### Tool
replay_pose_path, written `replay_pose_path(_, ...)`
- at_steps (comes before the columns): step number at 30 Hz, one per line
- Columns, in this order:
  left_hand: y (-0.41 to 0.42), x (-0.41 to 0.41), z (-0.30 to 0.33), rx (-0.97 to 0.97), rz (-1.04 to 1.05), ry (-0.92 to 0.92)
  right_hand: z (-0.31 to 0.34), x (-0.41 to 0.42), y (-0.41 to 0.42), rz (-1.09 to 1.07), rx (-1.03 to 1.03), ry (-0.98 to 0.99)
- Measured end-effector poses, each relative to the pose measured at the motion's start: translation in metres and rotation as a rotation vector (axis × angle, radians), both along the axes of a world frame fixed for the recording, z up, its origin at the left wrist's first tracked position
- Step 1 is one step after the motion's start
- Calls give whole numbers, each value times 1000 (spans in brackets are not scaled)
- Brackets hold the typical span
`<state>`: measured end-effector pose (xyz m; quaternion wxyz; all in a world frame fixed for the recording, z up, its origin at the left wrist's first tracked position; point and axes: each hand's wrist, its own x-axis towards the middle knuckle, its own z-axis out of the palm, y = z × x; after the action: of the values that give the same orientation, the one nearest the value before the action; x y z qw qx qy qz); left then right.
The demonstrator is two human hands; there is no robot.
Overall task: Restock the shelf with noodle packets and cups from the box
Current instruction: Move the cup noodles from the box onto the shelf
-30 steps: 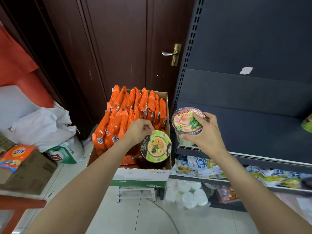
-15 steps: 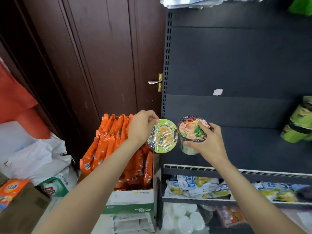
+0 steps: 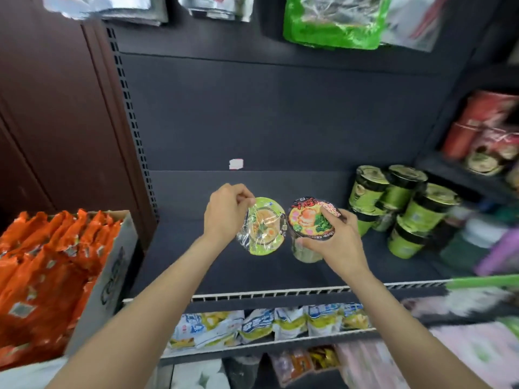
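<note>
green-lid cup: glossy plastic film | shelf: matt dark, probably metal | box: cardboard

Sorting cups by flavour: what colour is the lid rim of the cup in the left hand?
Lime green, on the cup; head view.

No text can be read with certainty anywhere in the frame. At centre, the black-rimmed cup lid carries red characters along its upper edge, too blurred to make out. The green-rimmed cup lid beside it shows print hidden under glare from its wrap. At lower left, the box bears a dark logo on its side wall, seen obliquely and illegible. The blue-and-yellow packets at lower centre show white lettering, unreadable.
</note>
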<state>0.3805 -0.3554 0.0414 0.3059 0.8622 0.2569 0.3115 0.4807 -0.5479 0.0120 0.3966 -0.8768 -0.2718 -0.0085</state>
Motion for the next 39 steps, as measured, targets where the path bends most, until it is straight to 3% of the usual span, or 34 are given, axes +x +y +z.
replay_pose_path(8, -73, 113, -11, -4, -125, 23, -25, 104, -81, -122, -28, 55)
replay_pose_path(19, -99, 233, -23, -24, -200, 39, -67, 220, -106, -214, -62, 156)
replay_pose_path(30, -121, 265, -34, -69, -125, 70, -104, 256, -120, -24, -154, 275)
replay_pose_path(36, -132, 257, -35, -69, -72, 73, -112, 263, -126, 40, -186, 257)
replay_pose_path(39, -140, 254, -37, -71, -42, 82, -109, 266, -133, 71, -281, 130)
